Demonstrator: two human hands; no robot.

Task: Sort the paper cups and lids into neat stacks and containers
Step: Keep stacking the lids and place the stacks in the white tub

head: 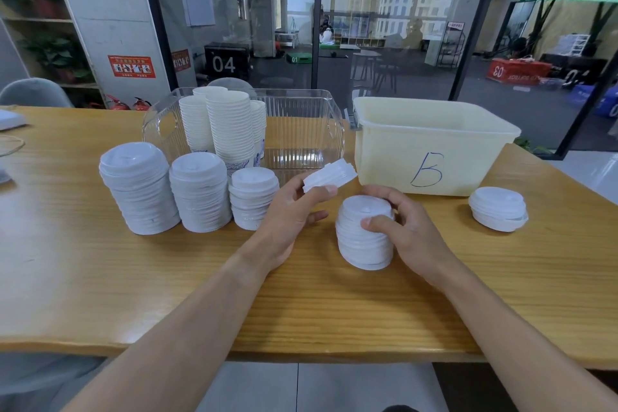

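1. Our left hand (pixel 287 211) pinches a few nested lids (pixel 329 174) between thumb and fingertips, tilted, lifted clear of the table (pixel 100 278) and just in front of the clear bin (pixel 301 130).
2. Our right hand (pixel 404 227) wraps around the near stack (pixel 364 237) of lids, thumb on its front and fingers behind, steadying it where it stands on the table.
3. Three more lid stacks stand in a row to the left: a tall stack (pixel 138 191), a middle stack (pixel 200 194) and a short stack (pixel 254 199), each close beside the next. A low stack (pixel 498 209) sits well apart to the right, in front of the bin marked B (pixel 434 144).
4. The cups (pixel 224 127) are already nested in columns inside the clear bin.
5. We judge the lids thin, light plastic: they flex under a hard pinch and spring back, so a gentle grip at the rim suits them better than pressing on the domed top.
6. Nested lids likely slide on one another; the stack looks slightly uneven down its side, so we would hold it around its girth, not by the top lid alone.
7. A tall stack seems top-heavy and easy to topple; to move one, we would take it low, with both hands.
8. Setting the held lids down square should let them seat instead of jamming crooked.
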